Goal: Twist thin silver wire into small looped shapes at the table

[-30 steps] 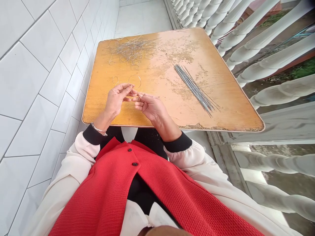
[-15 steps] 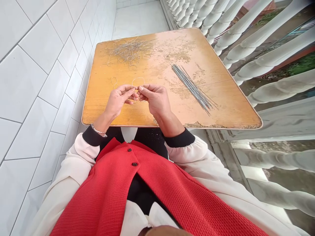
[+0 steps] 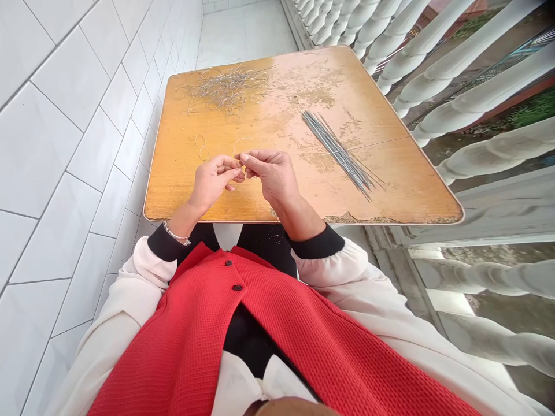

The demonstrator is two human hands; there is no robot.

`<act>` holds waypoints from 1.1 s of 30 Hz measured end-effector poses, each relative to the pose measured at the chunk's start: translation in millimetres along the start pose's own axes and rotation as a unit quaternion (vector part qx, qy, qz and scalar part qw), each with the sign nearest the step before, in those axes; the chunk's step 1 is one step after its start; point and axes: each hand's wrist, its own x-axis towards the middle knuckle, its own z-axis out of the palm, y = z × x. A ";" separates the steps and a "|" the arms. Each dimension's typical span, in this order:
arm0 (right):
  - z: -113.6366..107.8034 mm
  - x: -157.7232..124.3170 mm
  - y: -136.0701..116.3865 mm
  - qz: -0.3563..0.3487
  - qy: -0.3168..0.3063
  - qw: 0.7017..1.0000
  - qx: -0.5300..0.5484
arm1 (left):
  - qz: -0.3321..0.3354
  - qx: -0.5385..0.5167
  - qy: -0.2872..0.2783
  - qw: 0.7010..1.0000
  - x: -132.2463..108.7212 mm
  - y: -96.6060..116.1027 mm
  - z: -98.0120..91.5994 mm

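My left hand point(image 3: 212, 180) and my right hand point(image 3: 271, 172) meet fingertip to fingertip over the near part of a worn wooden table point(image 3: 403, 190). Both pinch a thin bent wire point(image 3: 241, 142) whose loop arches just beyond my fingers. A small bent wire piece point(image 3: 200, 147) lies on the table just past my left hand. A bundle of straight wires point(image 3: 340, 153) lies to the right of my right hand. A tangled heap of bent wires point(image 3: 228, 86) sits at the far left of the table.
A white tiled wall point(image 3: 78, 127) runs close along the left. White balusters point(image 3: 455, 75) of a railing stand on the right. The tabletop's surface is peeling, with a chipped near edge point(image 3: 347, 219).
My right hand has turned palm down and shifted up against the left hand. The wire loop between my fingers has become smaller and closer to them.
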 end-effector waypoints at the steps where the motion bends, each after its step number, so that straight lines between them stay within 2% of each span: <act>1: 0.4 -0.2 0.0 -0.005 -0.004 1.000 0.003 | 0.004 0.000 0.001 1.000 0.2 -0.3 0.5; 6: 2.7 -1.7 3.6 -0.010 -0.036 0.997 0.063 | 0.006 -0.009 -0.002 1.000 0.0 -0.8 3.2; 9: 3.1 -0.9 5.4 -0.009 -0.029 0.997 0.075 | 0.010 -0.008 -0.003 1.000 -0.1 -0.6 4.7; 11: 2.0 0.8 4.2 -0.009 0.001 0.997 0.072 | 0.032 -0.005 0.031 0.999 0.4 -0.5 3.6; 13: -0.1 2.7 0.8 0.001 0.032 0.997 0.067 | 0.057 -0.005 0.101 0.993 1.0 -1.1 0.2; 15: -2.2 3.8 -3.3 0.021 0.039 0.997 0.068 | 0.040 -0.017 0.145 0.989 1.1 -2.6 -4.3; 16: -2.9 3.8 -5.1 0.032 0.035 0.996 0.073 | 0.010 -0.030 0.133 0.991 0.9 -3.6 -6.2; 19: -3.0 2.5 -7.6 0.053 0.019 0.993 0.104 | -0.084 -0.102 0.030 0.991 0.3 -5.6 -8.4; 21: -2.3 1.3 -7.3 0.057 0.012 0.991 0.119 | -0.103 -0.150 -0.007 0.983 1.2 -5.0 -6.9; 28: -2.9 0.4 -6.5 0.078 0.000 0.987 0.141 | -0.119 -0.229 0.017 0.966 9.1 1.5 3.6; 31: -4.9 -0.1 -7.5 0.074 -0.004 0.985 0.157 | -0.088 -0.204 0.024 0.975 7.0 1.6 6.0; 33: -6.1 -1.1 -8.7 0.069 -0.030 0.987 0.139 | -0.061 -0.158 0.023 0.985 4.0 1.8 5.6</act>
